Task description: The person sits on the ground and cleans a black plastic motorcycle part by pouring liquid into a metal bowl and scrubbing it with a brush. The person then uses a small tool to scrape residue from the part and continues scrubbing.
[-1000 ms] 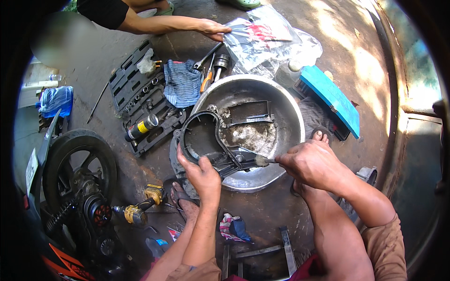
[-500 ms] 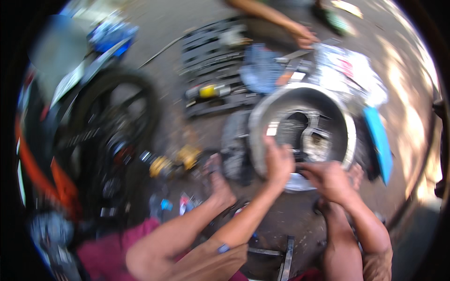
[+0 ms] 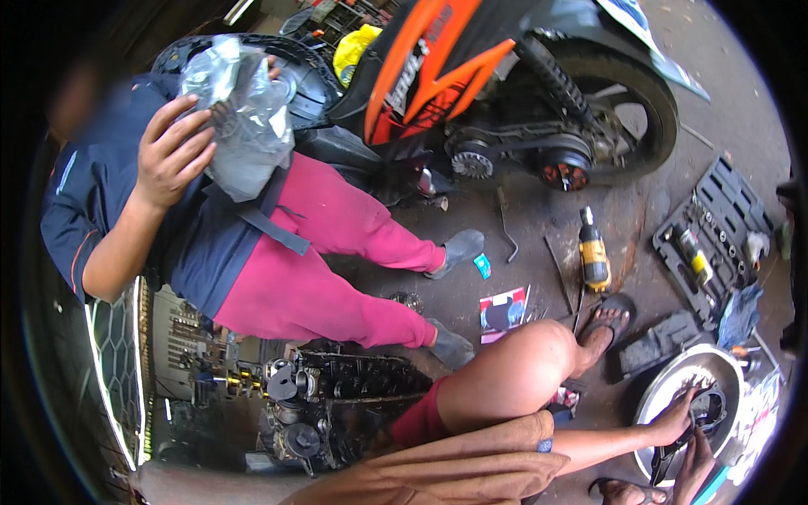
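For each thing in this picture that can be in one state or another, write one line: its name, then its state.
left hand: resting on the dark metal part in the basin
right hand: beside the left, on the same part
dark metal part: lying in the basin
metal basin: upright on the ground
socket case: open
cordless drill: lying flat
motorcycle: belt drive cover off
clear plastic bag: held by another person

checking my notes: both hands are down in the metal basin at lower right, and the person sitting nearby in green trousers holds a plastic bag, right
Not quite. The head view shows that person's trousers are pink-red, not green. The rest holds: both hands, left hand and right hand, are in the metal basin, and the seated person holds a plastic bag.
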Demonstrator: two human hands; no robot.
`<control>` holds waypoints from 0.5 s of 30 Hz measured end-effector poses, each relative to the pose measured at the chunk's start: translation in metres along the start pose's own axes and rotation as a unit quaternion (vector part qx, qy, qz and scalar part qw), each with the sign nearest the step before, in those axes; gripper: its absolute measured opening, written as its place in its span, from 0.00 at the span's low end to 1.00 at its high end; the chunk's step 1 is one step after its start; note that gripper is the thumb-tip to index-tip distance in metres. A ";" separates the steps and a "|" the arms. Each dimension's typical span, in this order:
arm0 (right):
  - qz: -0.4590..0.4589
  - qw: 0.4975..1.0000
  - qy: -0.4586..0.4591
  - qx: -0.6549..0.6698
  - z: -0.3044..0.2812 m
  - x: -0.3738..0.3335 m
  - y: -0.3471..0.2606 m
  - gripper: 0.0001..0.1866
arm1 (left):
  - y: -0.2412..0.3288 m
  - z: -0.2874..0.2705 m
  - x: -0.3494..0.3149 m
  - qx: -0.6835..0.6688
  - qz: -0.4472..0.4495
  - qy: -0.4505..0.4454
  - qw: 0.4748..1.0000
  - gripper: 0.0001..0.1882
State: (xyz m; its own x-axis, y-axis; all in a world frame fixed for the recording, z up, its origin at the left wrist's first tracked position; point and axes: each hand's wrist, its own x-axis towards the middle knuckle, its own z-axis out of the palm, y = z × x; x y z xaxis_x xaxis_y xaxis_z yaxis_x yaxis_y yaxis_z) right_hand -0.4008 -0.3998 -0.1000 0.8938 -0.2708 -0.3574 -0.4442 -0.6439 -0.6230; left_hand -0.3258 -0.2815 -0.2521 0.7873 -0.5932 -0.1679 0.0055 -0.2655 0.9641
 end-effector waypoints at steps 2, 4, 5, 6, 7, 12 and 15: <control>-0.011 0.999 0.021 0.048 -0.016 0.002 -0.017 0.15 | -0.001 -0.005 0.015 -0.048 -0.017 -0.009 0.999 0.41; -0.046 0.998 0.023 -0.042 -0.030 0.005 -0.032 0.17 | 0.003 -0.012 0.026 -0.098 -0.117 -0.041 0.988 0.45; 0.005 0.999 0.034 -0.033 -0.034 0.007 -0.038 0.18 | 0.006 -0.016 0.029 -0.109 -0.117 -0.034 0.987 0.48; 0.014 0.999 0.050 -0.016 -0.037 0.009 -0.044 0.18 | 0.010 -0.020 0.035 -0.127 -0.122 -0.031 0.984 0.49; 0.022 0.998 0.065 0.001 -0.040 0.013 -0.049 0.18 | 0.013 -0.024 0.038 -0.144 -0.129 -0.030 0.981 0.49; -0.032 0.998 0.038 -0.023 -0.049 0.026 -0.064 0.18 | 0.026 -0.035 0.040 -0.204 -0.150 -0.028 0.967 0.48; -0.045 0.998 0.035 -0.026 -0.054 0.028 -0.068 0.17 | 0.031 -0.040 0.035 -0.217 -0.149 -0.027 0.964 0.46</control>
State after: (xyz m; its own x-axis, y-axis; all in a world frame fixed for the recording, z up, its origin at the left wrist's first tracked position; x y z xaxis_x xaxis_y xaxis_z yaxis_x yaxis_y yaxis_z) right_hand -0.3420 -0.4022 -0.0302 0.9330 -0.2578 -0.2511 -0.3594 -0.7040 -0.6126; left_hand -0.2736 -0.2806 -0.2196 0.6772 -0.5819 -0.4503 0.4938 -0.0942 0.8644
